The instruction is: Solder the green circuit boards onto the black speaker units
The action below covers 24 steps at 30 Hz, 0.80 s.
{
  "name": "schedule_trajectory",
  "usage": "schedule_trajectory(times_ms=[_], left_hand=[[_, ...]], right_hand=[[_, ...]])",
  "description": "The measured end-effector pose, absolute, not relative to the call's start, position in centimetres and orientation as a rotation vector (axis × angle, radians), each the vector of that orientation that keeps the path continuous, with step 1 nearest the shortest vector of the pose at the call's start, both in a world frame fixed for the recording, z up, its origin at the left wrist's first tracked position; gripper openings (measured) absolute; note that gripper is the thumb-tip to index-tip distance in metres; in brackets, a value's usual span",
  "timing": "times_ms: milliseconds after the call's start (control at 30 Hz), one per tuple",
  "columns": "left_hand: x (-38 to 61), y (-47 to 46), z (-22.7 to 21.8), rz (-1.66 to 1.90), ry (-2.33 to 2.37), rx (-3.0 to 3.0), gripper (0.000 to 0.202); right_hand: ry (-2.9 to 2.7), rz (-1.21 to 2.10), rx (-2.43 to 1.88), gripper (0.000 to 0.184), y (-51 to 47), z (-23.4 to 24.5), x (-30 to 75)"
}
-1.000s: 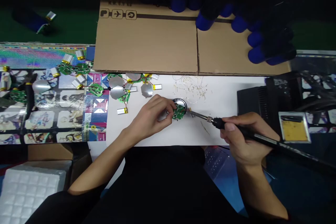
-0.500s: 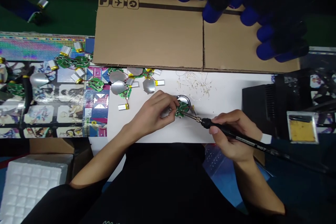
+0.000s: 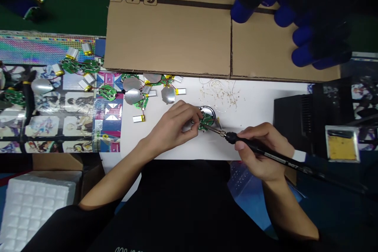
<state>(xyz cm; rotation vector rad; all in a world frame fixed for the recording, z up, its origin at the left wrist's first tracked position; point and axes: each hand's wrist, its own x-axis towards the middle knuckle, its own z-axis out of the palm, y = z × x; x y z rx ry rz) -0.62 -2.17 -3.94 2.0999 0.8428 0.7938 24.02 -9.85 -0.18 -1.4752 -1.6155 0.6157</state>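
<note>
My right hand (image 3: 265,153) is closed around the black handle of a soldering iron (image 3: 249,143). The iron's metal tip reaches left onto a small green circuit board (image 3: 206,121). Behind the board, partly covered by it, is a round part with a dark rim and a shiny inside (image 3: 210,111). My left hand (image 3: 183,124) is at the board's left edge, thumb and fingers pinched together. What lies in that pinch is hidden or too small to name. A small yellowish part (image 3: 219,122) is just right of the board.
Green boards (image 3: 106,92), silver discs (image 3: 132,96) and small battery cells (image 3: 138,118) are spread to the left. A big cardboard box (image 3: 168,35) stands behind, blue-tipped objects (image 3: 242,10) over it. Loose thin wires (image 3: 220,92) lie behind the board. A yellow sponge in a tray (image 3: 342,145) is right.
The view has shifted slightly. Both hands keep nearly the same pose, with the iron's tip still at the board.
</note>
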Motion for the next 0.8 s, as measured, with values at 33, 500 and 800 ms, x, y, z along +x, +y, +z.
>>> schedule_trajectory(times_ms=[33,500,800], left_hand=[[-0.6,-2.2,-3.9,0.794,0.842,2.102,0.013],[-0.5,-2.1,-3.7,0.813,0.836,2.081,0.015],[-0.6,-2.2,-3.9,0.804,0.851,2.08,0.013]], right_hand=[[-1.615,0.618,-1.474,0.013,-9.8,-0.2,24.0],[-1.221,0.373,-1.44,0.019,-10.7,-0.9,25.1],[-1.654,0.549,-1.424,0.025,-10.4,-2.4,20.6]])
